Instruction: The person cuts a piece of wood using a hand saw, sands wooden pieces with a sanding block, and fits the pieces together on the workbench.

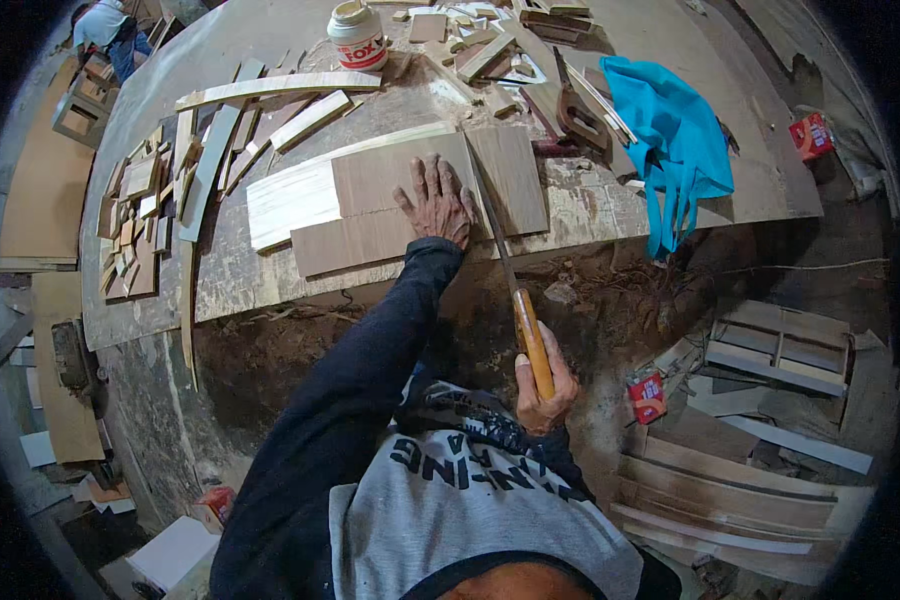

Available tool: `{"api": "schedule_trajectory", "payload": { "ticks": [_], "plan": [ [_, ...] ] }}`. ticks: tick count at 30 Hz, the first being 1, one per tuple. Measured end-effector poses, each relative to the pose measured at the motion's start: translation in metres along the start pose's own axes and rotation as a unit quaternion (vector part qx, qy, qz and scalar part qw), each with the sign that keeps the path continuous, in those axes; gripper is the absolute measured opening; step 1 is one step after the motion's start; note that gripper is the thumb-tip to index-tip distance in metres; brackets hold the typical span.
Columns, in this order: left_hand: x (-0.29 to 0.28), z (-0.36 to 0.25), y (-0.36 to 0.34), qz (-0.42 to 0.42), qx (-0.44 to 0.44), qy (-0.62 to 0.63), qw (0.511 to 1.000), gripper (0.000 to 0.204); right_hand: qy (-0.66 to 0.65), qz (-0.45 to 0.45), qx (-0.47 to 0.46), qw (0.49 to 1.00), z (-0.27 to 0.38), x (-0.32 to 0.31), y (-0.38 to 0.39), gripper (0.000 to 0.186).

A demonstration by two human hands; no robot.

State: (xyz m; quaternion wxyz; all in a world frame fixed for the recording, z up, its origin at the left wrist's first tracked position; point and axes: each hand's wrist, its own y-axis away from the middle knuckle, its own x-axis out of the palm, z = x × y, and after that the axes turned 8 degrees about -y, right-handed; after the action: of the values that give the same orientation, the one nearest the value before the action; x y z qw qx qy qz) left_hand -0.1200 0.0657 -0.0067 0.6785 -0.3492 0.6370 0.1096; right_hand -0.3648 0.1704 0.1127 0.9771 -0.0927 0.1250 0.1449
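While left fingers splay on board, right fingers clasping saw handle — curled, partly hidden.

In the lower middle of the frame I saw a grey shirt with bold black lettering, a dark rounded neckband, and long blue-black sleeves ending in snug cuffs.

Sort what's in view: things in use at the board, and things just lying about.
In use:
saw, in the right hand
brown board, under the left hand

Apparently lying about:
blue bag
white tub
other saw
wood scraps
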Motion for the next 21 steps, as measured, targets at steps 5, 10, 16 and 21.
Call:
{"api": "schedule_trajectory", "payload": {
  "ticks": [5, 10, 16, 21],
  "plan": [
    [-0.017, 0.015, -0.012, 0.068, 0.051, -0.025, 0.996, 0.068, 0.003, 0.011, -0.016, 1.0, -0.014, -0.004, -0.002, 0.043],
    [-0.007, 0.007, -0.005, 0.01, 0.018, 0.021, 1.0, 0.069, -0.034, 0.04, 0.014, 0.999, -0.027, -0.007, 0.006, 0.043],
    [-0.001, 0.012, -0.004, 0.01, 0.017, -0.018, 1.0, 0.064, -0.026, 0.024, -0.033, 0.999, -0.029, 0.001, 0.001, 0.041],
    [0.001, 0.015, -0.004, 0.005, 0.053, 0.004, 0.999, 0.06, -0.04, -0.001, -0.064, 0.997, -0.029, 0.024, -0.037, 0.039]
  ]
}}
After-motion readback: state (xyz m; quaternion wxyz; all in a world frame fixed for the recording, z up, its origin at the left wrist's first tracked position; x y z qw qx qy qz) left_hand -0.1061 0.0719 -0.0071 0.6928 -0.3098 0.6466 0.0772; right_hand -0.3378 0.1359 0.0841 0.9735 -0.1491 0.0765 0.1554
